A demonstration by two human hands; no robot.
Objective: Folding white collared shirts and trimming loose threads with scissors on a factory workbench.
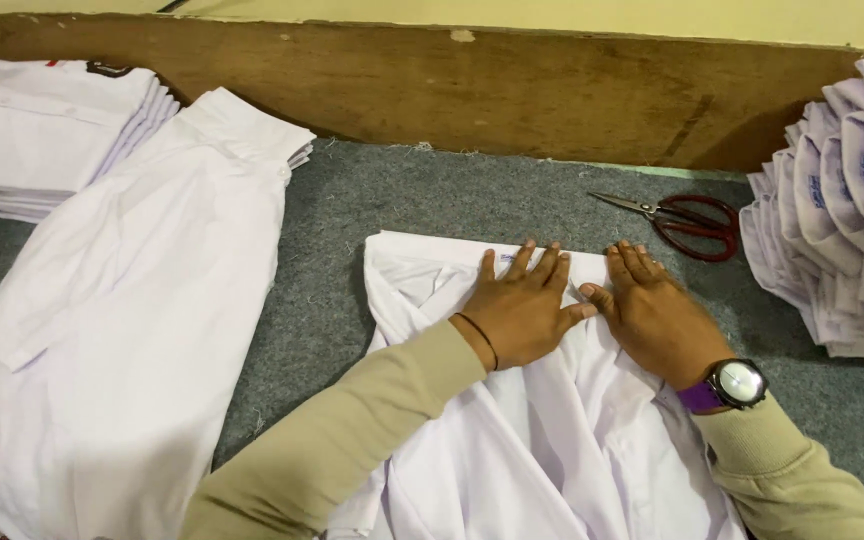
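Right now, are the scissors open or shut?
Slightly open: the scissors lie flat on the grey mat, red handles apart, blades nearly together, clear of both hands.

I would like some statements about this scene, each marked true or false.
1. Both hands, left hand and right hand, lie flat on the white shirt. True.
2. The scissors have blue handles. False: they are red.
3. The wristwatch is on the left wrist. False: on the right.
4. A stack of folded shirts lies at the right edge. True.
5. The right hand holds the scissors. False: they lie apart on the grey mat.
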